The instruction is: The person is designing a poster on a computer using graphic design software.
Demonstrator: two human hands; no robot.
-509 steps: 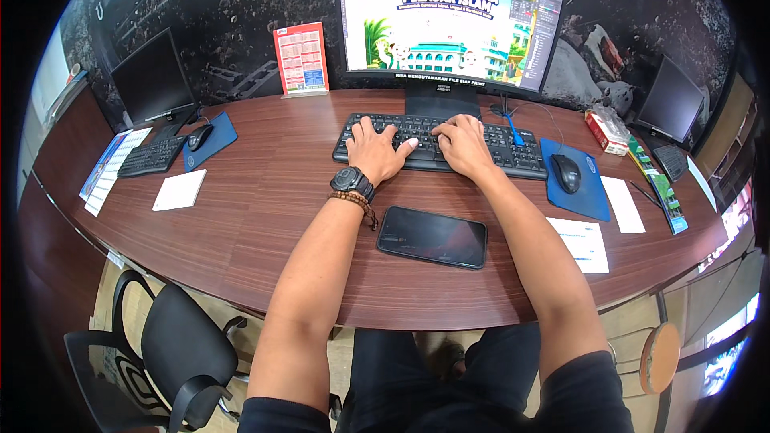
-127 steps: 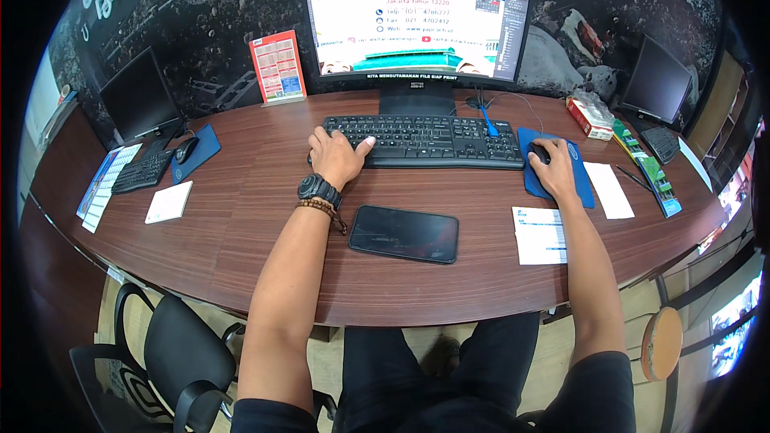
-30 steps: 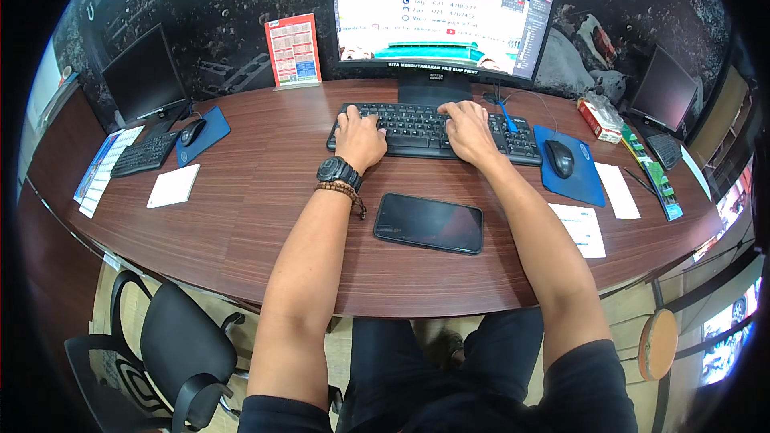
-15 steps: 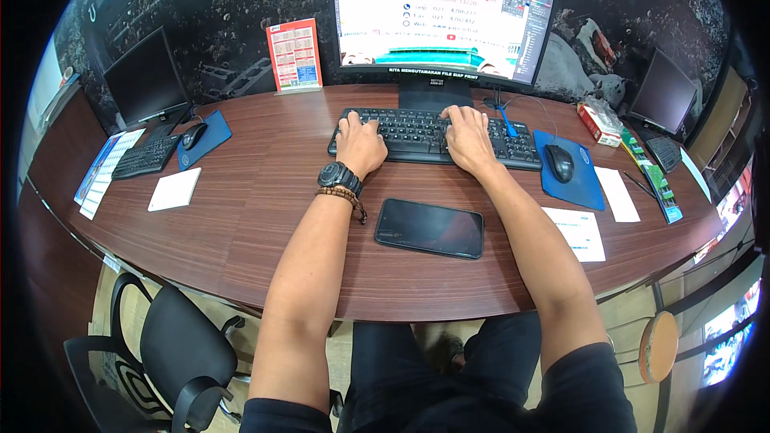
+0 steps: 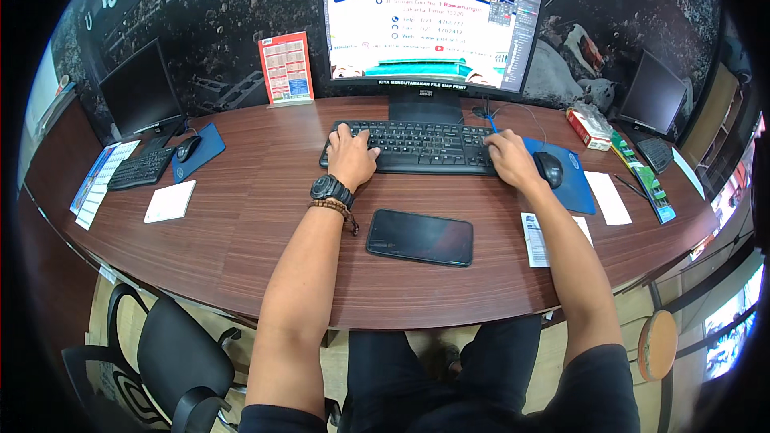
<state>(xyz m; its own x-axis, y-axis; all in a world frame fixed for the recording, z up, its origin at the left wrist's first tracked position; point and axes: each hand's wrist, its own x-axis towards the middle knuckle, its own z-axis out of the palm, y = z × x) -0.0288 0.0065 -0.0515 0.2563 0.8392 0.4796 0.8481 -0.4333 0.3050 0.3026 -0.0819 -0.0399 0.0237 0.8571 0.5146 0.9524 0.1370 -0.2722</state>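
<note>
My left hand (image 5: 351, 159) lies over the left end of a black keyboard (image 5: 429, 147), fingers spread on the keys. A black watch (image 5: 330, 188) and a beaded bracelet (image 5: 330, 205) are around that wrist. My right hand (image 5: 515, 162) rests at the keyboard's right end, over the number keys, with its fingers apart and slightly bent. Just right of it a black mouse (image 5: 549, 169) sits on a blue mouse pad (image 5: 572, 184). Behind the keyboard stands a curved monitor (image 5: 429, 36) showing a design page. A dark smartphone (image 5: 420, 238) lies flat between my forearms.
A red-and-white desk calendar (image 5: 286, 69) stands left of the monitor. Other monitors flank the desk, with a second mouse (image 5: 188, 148) at left. Printed paper (image 5: 536, 239) lies partly under my right forearm. A red-and-white box (image 5: 589, 129) stands at right, an office chair (image 5: 180, 345) at lower left.
My right hand has moved right along the keyboard, from the middle keys to the number keys. My left hand stays over the left keys. The whole view has shifted slightly.
</note>
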